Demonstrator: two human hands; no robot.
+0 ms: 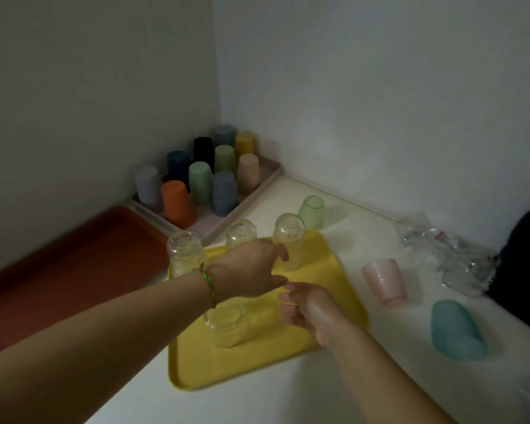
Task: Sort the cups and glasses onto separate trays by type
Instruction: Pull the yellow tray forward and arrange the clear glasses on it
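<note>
Glasses [289, 237] stand upside down on a yellow tray [257, 362] on the white tabletop [288, 402]; coloured cups [200, 182] fill a pink tray [271, 174] in the far corner. The left hand [248, 267] reaches over the yellow tray, fingers spread open just beside one glass. The right hand [306, 307] hovers near it, fingers curled; blur hides whether they hold anything.

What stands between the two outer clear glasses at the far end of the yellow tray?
In the head view, a third clear glass stands between them, its lower part hidden behind the left hand.
</note>
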